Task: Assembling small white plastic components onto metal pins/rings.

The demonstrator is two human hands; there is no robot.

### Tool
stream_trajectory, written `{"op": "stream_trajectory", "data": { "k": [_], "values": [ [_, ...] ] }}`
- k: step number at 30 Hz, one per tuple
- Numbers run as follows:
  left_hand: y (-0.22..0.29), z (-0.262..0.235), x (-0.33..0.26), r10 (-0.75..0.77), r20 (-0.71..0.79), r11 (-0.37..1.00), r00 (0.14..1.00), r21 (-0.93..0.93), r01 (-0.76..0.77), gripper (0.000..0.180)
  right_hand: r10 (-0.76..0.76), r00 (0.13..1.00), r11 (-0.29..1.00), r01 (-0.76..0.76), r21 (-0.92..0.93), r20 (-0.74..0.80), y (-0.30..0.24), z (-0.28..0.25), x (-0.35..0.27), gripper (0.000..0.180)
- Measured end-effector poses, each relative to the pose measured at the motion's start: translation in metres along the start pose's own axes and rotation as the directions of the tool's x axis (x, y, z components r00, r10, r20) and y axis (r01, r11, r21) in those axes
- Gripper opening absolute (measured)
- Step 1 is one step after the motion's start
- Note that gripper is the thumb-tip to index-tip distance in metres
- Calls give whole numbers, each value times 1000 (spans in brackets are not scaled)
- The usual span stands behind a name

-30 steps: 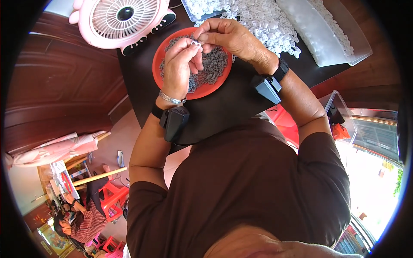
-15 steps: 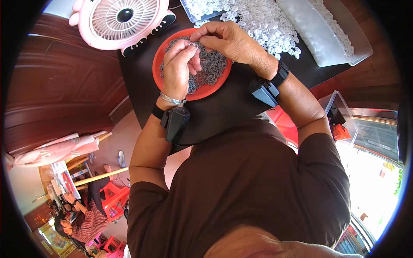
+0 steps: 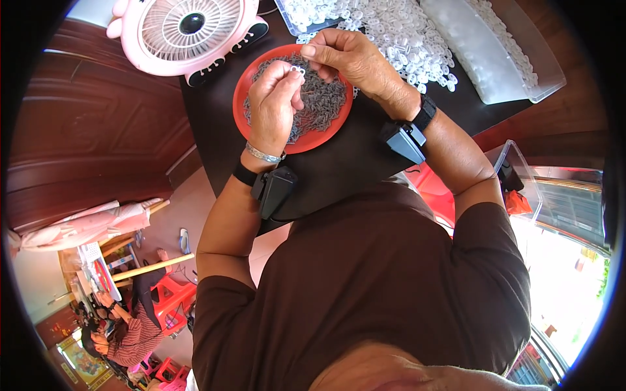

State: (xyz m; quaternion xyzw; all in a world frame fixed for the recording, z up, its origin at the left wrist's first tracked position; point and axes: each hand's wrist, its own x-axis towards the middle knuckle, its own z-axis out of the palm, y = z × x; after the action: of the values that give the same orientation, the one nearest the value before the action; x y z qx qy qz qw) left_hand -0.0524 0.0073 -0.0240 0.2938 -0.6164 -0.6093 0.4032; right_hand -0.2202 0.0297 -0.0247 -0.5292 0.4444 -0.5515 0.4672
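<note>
My left hand (image 3: 272,109) pinches a small white plastic piece with holes (image 3: 298,70) between thumb and forefinger, above the red round tray (image 3: 239,98). Small grey parts (image 3: 321,107) lie heaped in that tray. Just right of the piece and apart from it is my right hand (image 3: 358,64), thumb and forefinger pressed together at the tray's far edge. Whatever those fingertips hold is too small to make out. Beyond my right hand spreads a pile of similar white pieces (image 3: 411,49) on the dark table (image 3: 345,159).
A pink fan (image 3: 153,58) stands at the far left of the table. At the far right a clear plastic bin (image 3: 492,65) lies tilted with more white pieces. Another person (image 3: 134,339) sits in the lower left background near red stools (image 3: 173,303).
My hands have drawn apart: the right fingertips lifted away from the white piece, which they were touching or nearly touching. My left hand keeps the piece and has shifted slightly right.
</note>
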Motion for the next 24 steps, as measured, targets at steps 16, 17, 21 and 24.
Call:
{"op": "stream_trajectory", "data": {
  "k": [16,17,21,24],
  "values": [
    [-4,2,-2,-9,-17,1000,1000,10,9,14,-44,998,992,49,-113,48,10,7,0,28],
    [-5,2,-2,-5,-16,1000,1000,9,5,14,-44,998,991,50,-128,47,11,7,0,28],
    [-5,1,-3,-10,3,997,1000,74,10,17,-61,998,982,65,-178,31,6,10,-2,28],
    [-3,3,-3,12,-1,992,1000,124,-12,16,-90,996,958,90,-273,15,10,9,-1,26]
  ]
}}
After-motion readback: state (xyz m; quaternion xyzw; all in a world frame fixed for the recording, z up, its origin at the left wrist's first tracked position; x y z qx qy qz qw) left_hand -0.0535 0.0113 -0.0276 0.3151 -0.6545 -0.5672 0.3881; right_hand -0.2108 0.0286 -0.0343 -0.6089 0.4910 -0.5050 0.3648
